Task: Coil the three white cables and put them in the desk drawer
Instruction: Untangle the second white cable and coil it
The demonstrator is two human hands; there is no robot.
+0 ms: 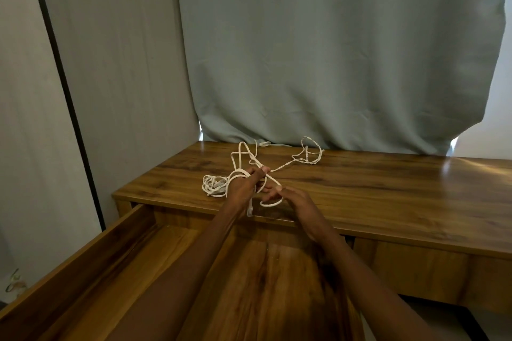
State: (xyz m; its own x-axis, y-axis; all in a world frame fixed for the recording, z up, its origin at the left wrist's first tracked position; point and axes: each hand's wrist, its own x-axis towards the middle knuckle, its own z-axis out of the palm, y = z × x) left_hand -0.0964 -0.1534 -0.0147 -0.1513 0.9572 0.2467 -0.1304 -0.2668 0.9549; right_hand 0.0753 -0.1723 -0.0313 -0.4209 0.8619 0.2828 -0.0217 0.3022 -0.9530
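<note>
A white cable (pixel 285 165) runs across the wooden desk top (pixel 374 188) from loose loops at the back to my hands. My left hand (pixel 245 185) has several turns of it wound around the palm, and its connector end hangs down below the hand. My right hand (pixel 293 198) pinches the same cable just to the right, with a small loop beneath the fingers. A coiled white cable (pixel 213 185) lies on the desk beside my left hand. More tangled white cable (pixel 311 151) lies near the curtain. The desk drawer (pixel 133 252) stands pulled out below my arms.
A grey-green curtain (pixel 332 50) hangs behind the desk. A pale wall panel with a dark vertical strip (pixel 63 91) stands to the left. A shut drawer front (pixel 415 266) sits to the right of the drawer that is out.
</note>
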